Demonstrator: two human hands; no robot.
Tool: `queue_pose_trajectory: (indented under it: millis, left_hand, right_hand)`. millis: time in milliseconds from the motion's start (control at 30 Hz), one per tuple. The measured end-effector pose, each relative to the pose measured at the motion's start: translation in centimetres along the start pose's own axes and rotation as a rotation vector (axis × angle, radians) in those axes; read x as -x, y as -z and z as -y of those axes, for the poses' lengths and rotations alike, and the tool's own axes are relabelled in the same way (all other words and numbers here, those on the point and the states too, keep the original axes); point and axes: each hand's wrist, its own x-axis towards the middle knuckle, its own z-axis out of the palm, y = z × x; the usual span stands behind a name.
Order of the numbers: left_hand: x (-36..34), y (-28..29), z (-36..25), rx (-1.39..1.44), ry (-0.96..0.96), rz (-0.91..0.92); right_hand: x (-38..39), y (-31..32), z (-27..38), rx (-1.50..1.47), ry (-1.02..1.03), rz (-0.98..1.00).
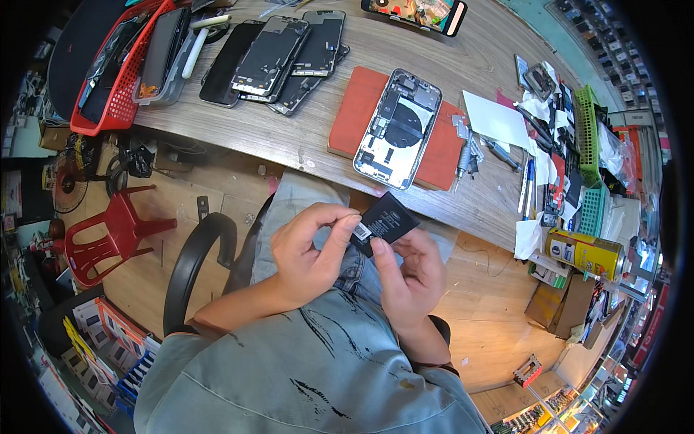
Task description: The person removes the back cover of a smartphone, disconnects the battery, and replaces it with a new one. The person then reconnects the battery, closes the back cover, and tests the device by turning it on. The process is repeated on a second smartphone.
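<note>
While you sit at the bench (303,137), item one: black battery (384,222), tilted, above your lap. Your left hand (307,253) pinches its lower-left corner; your right hand (408,275) grips its lower edge. Item two: opened phone (397,126) on red pad (354,108).

Wooden bench (318,130) bears opened phone (397,129), red mat (354,116).

I hold my 2 hands close together, left hand (307,249) pinching, right hand (408,275) curled, thumb up.
</note>
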Motion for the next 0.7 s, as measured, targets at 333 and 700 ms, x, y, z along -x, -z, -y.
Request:
queue_pose_trajectory:
  millis: [333, 700]
  left_hand:
    - [-0.2, 0.5, 0.1, 0.422, 0.308, 0.167]
    - [-0.3, 0.9, 0.2, 0.344, 0.308, 0.254]
  right_hand:
    - [-0.3, 0.7, 0.2, -0.263, -0.201, -0.102]
    - [-0.2, 0.9, 0.2, -0.209, -0.19, -0.056]
